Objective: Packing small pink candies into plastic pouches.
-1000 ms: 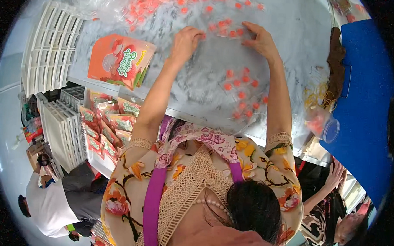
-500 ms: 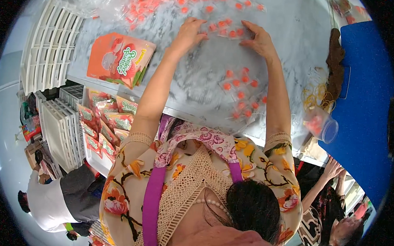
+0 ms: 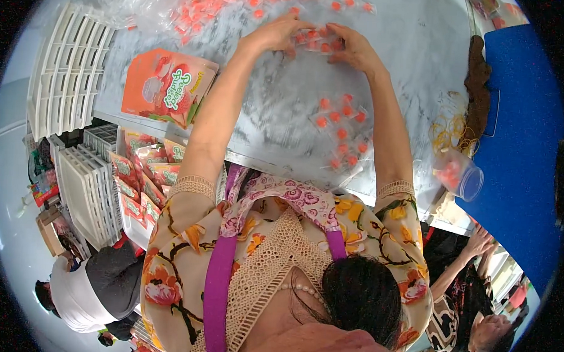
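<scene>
Several small clear-wrapped red candies [image 3: 313, 38] lie bunched on the grey marbled tabletop between my hands. My left hand [image 3: 283, 34] curves around their left side, thumb and fingers apart. From the right, my right hand [image 3: 353, 48] cups the same bunch with its fingers bent and spread from the thumb. Fingertips of both hands appear to touch the outer wrappers. A second loose group of wrapped candies [image 3: 342, 130] lies closer to my body, between my forearms. At the far edge spreads a large heap of the same candies [image 3: 219, 6].
A flat red printed pouch [image 3: 150, 84] lies left. Filled pouches [image 3: 146, 177] sit in a white tray beside stacked white crates [image 3: 89, 191]. Right are yellow rubber bands [image 3: 452, 132], a tipped clear jar [image 3: 471, 184] and a blue panel [image 3: 520, 122]. Other people are nearby on both sides.
My hands have moved toward each other, closing in on the candy bunch from both sides. The bunch looks more tightly packed. The nearer group stays on the table.
</scene>
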Action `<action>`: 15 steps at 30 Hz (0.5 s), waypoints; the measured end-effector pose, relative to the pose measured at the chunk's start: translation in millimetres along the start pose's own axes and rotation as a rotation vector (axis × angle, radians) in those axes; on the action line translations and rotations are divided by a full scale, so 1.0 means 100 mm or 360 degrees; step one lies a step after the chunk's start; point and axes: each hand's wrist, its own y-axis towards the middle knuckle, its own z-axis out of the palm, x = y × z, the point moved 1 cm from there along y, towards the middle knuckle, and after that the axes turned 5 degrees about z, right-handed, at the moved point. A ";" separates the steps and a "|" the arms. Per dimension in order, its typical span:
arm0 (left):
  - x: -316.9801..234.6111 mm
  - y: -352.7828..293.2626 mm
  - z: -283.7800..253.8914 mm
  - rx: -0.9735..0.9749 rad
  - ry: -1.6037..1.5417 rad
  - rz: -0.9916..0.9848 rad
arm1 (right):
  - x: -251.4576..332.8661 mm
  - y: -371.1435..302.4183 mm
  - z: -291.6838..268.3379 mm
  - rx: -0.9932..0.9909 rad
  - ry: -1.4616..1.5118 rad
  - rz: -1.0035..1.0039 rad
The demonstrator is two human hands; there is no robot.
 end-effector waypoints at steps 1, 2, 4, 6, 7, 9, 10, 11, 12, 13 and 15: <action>0.01 -0.02 0.02 -0.0032 -0.0008 -0.0007 | 0.01 -0.01 -0.01 0.0017 0.0018 0.0026; 0.01 -0.03 0.03 -0.0067 -0.0014 -0.0016 | 0.02 -0.02 -0.02 0.0034 0.0034 0.0049; 0.04 -0.06 0.08 -0.0169 -0.0004 0.0035 | 0.03 -0.04 -0.02 0.0006 -0.0049 0.0035; 0.01 -0.09 0.08 -0.0265 0.0005 0.0092 | 0.03 -0.07 -0.03 -0.0027 -0.0131 0.0029; 0.00 -0.11 0.08 -0.0310 -0.0032 0.0088 | 0.03 -0.08 -0.05 -0.0012 -0.0129 0.0062; 0.00 -0.16 0.09 -0.0359 -0.0067 0.0079 | 0.13 -0.10 -0.09 0.0007 -0.0125 0.0089; 0.00 -0.19 0.09 -0.0393 -0.0120 0.0039 | 0.18 -0.13 -0.12 0.0042 -0.0124 0.0119; 0.01 -0.20 0.10 -0.0429 -0.0171 0.0005 | 0.22 -0.14 -0.15 0.0070 -0.0127 0.0148; 0.01 -0.22 0.12 -0.0436 -0.0167 0.0009 | 0.22 -0.16 -0.15 0.0066 -0.0133 0.0142; 0.01 -0.27 0.15 -0.0457 -0.0232 -0.0045 | 0.19 -0.19 -0.13 0.0057 -0.0044 0.0231; -0.05 -0.32 0.16 -0.0472 -0.0300 -0.0081 | 0.06 -0.25 -0.09 0.0034 0.0040 0.0330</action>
